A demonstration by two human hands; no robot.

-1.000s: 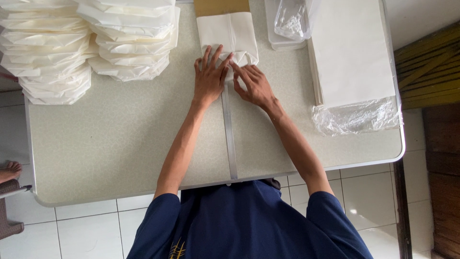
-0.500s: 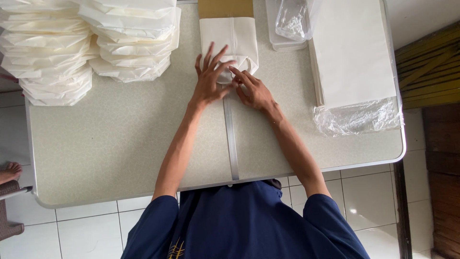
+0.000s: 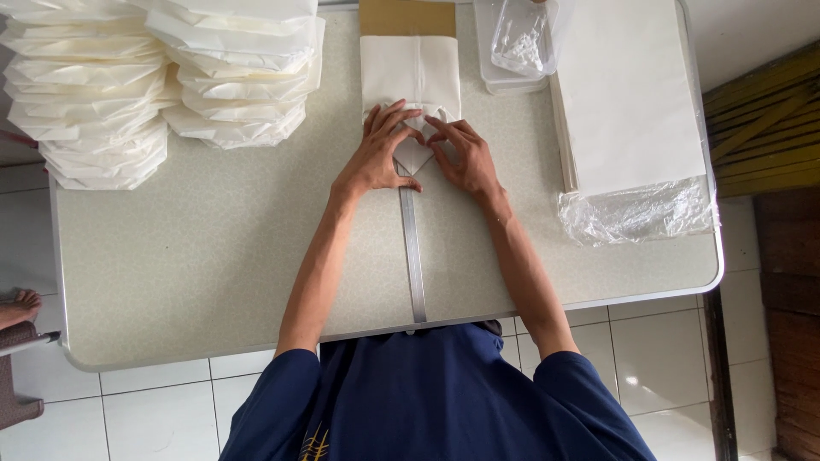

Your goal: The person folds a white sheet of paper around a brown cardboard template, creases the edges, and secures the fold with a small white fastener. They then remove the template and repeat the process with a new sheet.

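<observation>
While both hands (image 3: 427, 154) press folded paper (image 3: 410, 77), clear tub (image 3: 512, 81) holds plastic bag (image 3: 525, 38).

A white folded paper sheet (image 3: 410, 77) lies flat on the table.

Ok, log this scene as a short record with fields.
left hand: flat on the white paper sheet, pressing a fold
right hand: on the same sheet, fingertips at the folded corner
table: speckled, metal strip down the middle
far left: piles of folded paper
far right: stack of flat sheets in plastic wrap, clear plastic box
</observation>
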